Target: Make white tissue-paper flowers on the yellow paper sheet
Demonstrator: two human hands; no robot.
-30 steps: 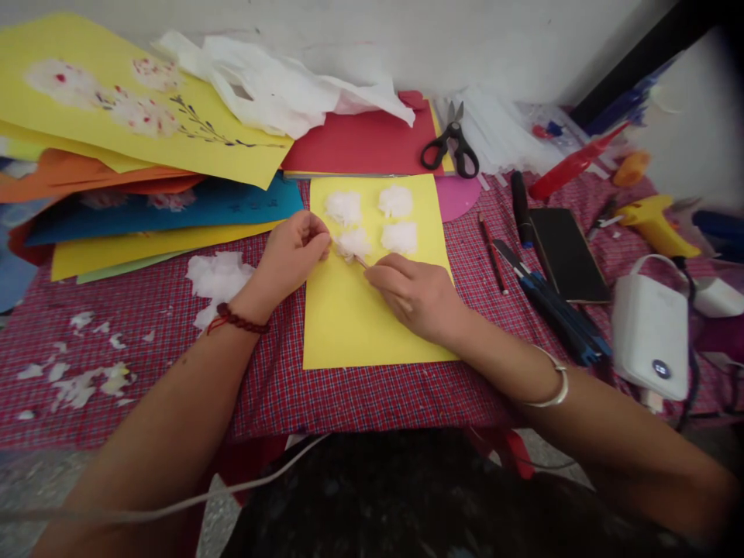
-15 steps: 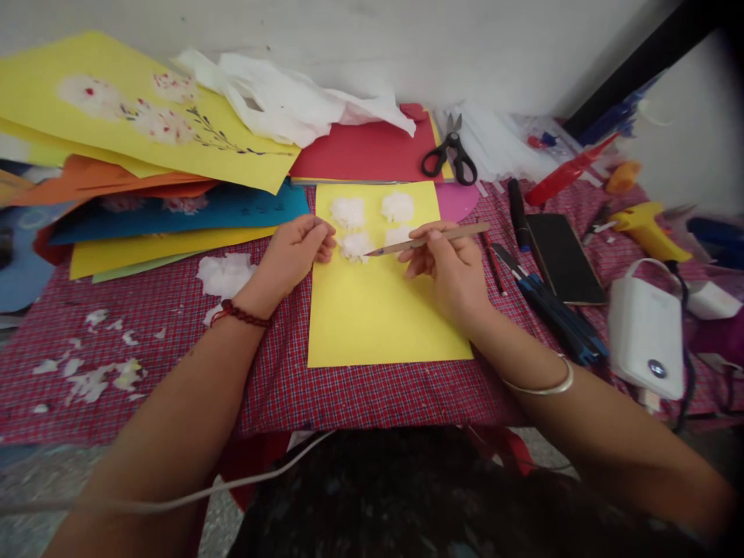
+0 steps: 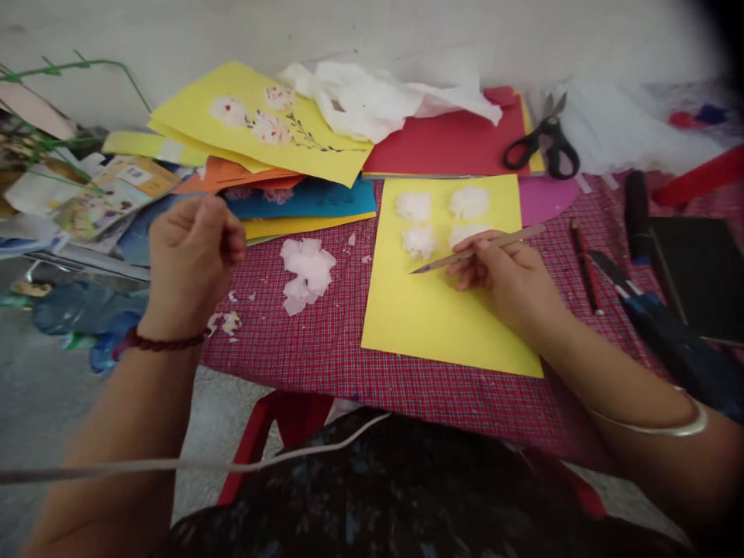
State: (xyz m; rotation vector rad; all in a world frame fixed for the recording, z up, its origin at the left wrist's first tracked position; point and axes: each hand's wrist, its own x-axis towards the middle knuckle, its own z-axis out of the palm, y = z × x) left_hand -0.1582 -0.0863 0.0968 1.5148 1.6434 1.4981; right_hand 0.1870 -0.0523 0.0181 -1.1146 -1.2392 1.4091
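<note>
In the head view, my right hand point(image 3: 514, 283) grips a pencil-like wooden stick point(image 3: 439, 263) over the yellow sheet point(image 3: 442, 318). The stick's pointed tip hangs just below the lower left white paper tuft point(image 3: 418, 242). Other ruffled white tufts sit on the sheet's upper part, one partly behind my fingers. Off to the left, my left hand point(image 3: 189, 256) is raised above the table's left edge with curled fingers; whatever they may hold is hidden. Torn white paper pieces point(image 3: 308, 271) lie on the checked cloth between my left hand and the sheet.
Behind the sheet are red paper point(image 3: 447, 143), black scissors point(image 3: 546, 143) and a crumpled white bag point(image 3: 360, 101). A yellow sheet with flower artwork point(image 3: 256, 116) tops a paper pile. To the right lie a dark pencil point(image 3: 587, 267), a cutter knife point(image 3: 610, 271) and a black notebook point(image 3: 697, 271).
My left hand has left the sheet's edge and moved left, out past the torn paper. My right hand still holds the stick over the sheet. The view has turned left.
</note>
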